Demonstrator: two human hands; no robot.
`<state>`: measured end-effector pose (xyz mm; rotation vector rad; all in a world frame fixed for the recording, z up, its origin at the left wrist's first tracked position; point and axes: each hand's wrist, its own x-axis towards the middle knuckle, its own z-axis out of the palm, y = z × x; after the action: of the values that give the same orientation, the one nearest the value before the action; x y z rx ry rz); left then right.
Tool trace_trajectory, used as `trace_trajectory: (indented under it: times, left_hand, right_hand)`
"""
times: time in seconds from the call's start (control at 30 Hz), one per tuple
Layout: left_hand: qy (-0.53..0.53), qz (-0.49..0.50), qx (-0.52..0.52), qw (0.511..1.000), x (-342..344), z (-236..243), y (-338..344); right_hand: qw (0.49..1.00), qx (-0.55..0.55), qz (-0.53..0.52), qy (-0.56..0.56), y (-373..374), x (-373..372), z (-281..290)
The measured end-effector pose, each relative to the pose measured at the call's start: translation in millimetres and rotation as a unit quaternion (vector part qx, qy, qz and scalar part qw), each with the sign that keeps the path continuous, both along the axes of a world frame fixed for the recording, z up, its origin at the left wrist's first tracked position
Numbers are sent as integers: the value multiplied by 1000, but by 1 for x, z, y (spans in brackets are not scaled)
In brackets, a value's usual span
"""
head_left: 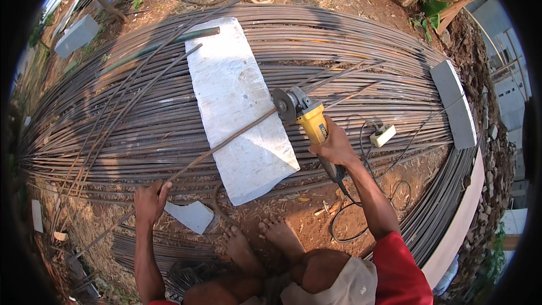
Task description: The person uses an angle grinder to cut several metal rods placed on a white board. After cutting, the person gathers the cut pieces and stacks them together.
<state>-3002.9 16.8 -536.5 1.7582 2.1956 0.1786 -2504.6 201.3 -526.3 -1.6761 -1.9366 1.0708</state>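
My left hand [150, 200] is closed on a long steel rod [210, 152], which slants up to the right across a pale, flat slab [237, 166] lying on a bed of rods. My right hand [337, 146] grips a yellow angle grinder [312, 124] by its body. Its disc [283, 104] is at the rod, just past the slab's right edge; whether they touch I cannot tell. The grinder's black cord loops down to the ground below my right hand.
Many rods [339, 34] span the ground. A pale power strip [383, 135] lies right of the grinder; blocks sit right [454, 107] and upper left [77, 36]. A broken slab piece [191, 216] is near my bare feet [279, 237]. A green pipe [147, 49] crosses the rods.
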Motion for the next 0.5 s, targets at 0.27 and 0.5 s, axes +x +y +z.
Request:
trace_trajectory:
  times: [0.27,0.5]
  left_hand:
    - [21,-7,20,1000,0,-13,-2]
    - [47,5,64,997,2,-20,-10]
  right_hand:
    - [999,23,25,28,6,11,-12]
    - [999,23,27,2,7,7,-15]
